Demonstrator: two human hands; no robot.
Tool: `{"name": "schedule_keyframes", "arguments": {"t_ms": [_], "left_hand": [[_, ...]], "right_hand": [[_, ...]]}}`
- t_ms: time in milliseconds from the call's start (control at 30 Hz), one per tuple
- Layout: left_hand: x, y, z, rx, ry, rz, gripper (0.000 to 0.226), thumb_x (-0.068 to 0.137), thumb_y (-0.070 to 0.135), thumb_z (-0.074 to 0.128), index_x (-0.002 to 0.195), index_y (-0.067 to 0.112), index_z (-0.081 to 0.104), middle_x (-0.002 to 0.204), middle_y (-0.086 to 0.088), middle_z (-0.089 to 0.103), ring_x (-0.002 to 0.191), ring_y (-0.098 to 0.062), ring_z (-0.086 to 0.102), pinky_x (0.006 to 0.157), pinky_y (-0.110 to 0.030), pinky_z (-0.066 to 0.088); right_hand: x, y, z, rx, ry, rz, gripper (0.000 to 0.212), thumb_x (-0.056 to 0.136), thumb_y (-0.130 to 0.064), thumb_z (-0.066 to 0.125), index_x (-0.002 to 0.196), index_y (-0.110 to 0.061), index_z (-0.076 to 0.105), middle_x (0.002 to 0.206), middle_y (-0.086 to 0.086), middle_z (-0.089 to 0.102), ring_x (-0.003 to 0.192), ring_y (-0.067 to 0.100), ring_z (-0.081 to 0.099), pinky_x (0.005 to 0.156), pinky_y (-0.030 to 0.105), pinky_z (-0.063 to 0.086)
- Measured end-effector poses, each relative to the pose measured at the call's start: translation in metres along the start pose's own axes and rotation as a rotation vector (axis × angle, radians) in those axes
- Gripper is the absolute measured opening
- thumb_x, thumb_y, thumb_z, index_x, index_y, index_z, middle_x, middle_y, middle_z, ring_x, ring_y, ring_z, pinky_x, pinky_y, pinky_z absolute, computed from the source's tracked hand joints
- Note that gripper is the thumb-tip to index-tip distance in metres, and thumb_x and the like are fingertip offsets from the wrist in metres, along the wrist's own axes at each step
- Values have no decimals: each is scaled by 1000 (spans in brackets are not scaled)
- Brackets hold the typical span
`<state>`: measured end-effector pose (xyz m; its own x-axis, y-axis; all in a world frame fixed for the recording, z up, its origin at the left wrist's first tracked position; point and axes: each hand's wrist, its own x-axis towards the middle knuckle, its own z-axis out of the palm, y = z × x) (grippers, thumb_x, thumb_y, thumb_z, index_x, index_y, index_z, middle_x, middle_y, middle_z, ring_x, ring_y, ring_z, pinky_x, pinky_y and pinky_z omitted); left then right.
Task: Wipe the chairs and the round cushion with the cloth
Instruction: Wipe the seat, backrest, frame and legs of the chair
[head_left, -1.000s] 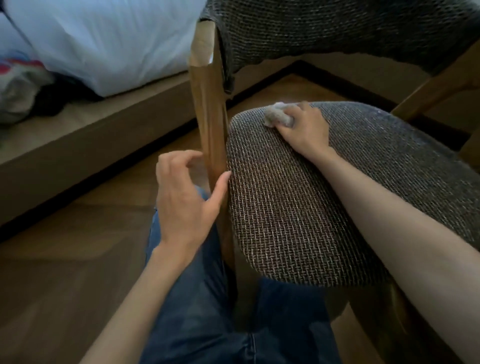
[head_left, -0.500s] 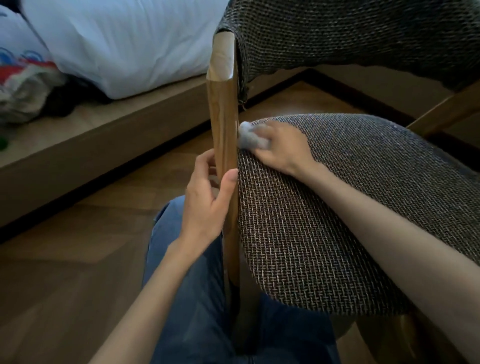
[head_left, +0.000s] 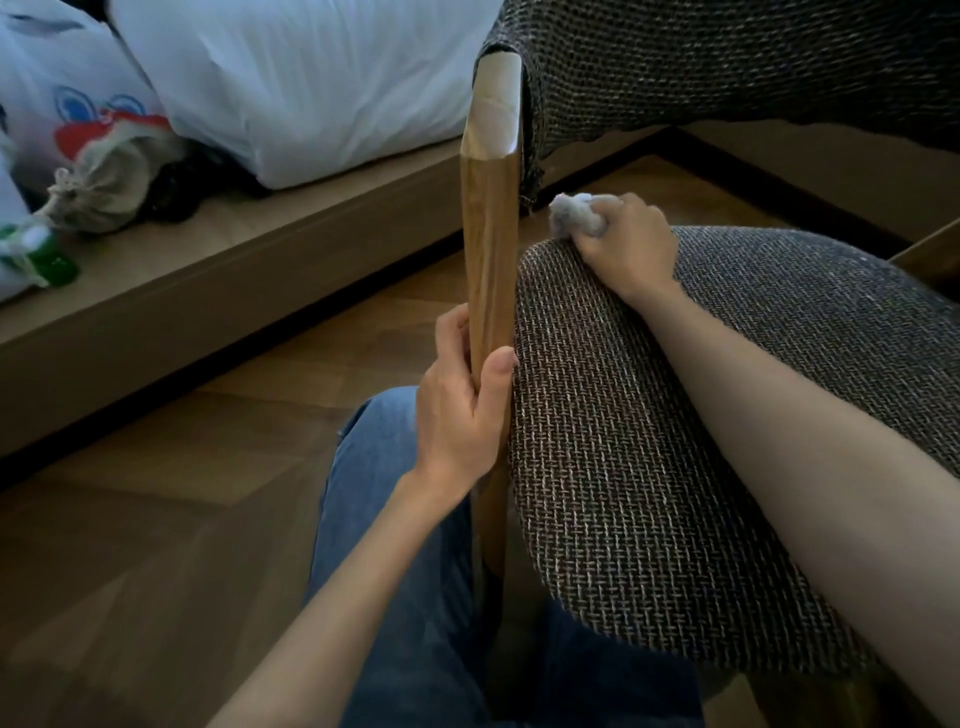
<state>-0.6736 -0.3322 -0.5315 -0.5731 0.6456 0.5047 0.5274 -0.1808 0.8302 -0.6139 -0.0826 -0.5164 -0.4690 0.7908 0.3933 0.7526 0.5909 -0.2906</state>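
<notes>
Dark grey woven-fabric chair seat (head_left: 701, 441): beneath right hand, right of left-hand grip; matching woven backrest (head_left: 727, 67) above both.
Light brown wooden chair post (head_left: 491, 270): upright, runs up and down through left-hand grip, touching seat edge.
Left hand (head_left: 457, 410): fingers and thumb closed round post.
Right hand (head_left: 626, 244): fist closed on cloth, at far edge of seat.
Small crumpled grey-white cloth (head_left: 574, 215): bunched, protruding left from right fist, near post.

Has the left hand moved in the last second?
Yes. The left hand was open and just short of the wooden chair post; it has closed in and now grips the post beside the woven seat.
</notes>
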Motion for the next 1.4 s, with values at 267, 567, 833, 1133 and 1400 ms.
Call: {"name": "schedule_keyframes", "arguments": {"t_ms": [267, 567, 833, 1133, 1400], "left_hand": [[-1, 1, 3, -1, 50, -6, 62, 89, 72, 27, 120, 20, 41, 80, -2, 65, 63, -18, 62, 55, -47, 51], [0, 1, 2, 9, 39, 3, 53, 89, 72, 26, 118, 29, 36, 73, 10, 60, 61, -7, 59, 55, -38, 51], [0, 0, 2, 5, 24, -24, 48, 88, 74, 28, 113, 35, 37, 75, 0, 62, 61, -16, 60, 55, -46, 50], [-2, -3, 2, -37, 25, -2, 48, 87, 75, 29, 114, 36, 36, 75, 0, 60, 60, -15, 59, 55, -44, 52], [-2, -5, 4, -4, 47, 23, 56, 90, 69, 28, 119, 23, 38, 79, 13, 60, 68, -1, 60, 60, -28, 50]], "right_hand": [[-58, -37, -27, 20, -52, -216, 32, 89, -48, 51, 108, -28, 67, 99, 4, 64, 89, 29, 59, 62, 31, 41], [-114, -34, -60, 98, -33, -355, 29, 87, -40, 58, 107, -24, 70, 91, 2, 65, 76, 19, 58, 58, 23, 35], [-11, 13, -16, -31, -18, 16, 37, 91, -43, 48, 115, -21, 66, 110, 11, 62, 101, 33, 56, 69, 35, 41], [-35, 27, -35, -108, 64, 56, 24, 91, -35, 50, 88, -18, 67, 82, 8, 63, 78, 33, 61, 57, 32, 37], [-138, -38, -73, 88, -31, -232, 28, 88, -47, 57, 109, -32, 69, 91, -2, 65, 75, 17, 59, 58, 25, 38]]}}
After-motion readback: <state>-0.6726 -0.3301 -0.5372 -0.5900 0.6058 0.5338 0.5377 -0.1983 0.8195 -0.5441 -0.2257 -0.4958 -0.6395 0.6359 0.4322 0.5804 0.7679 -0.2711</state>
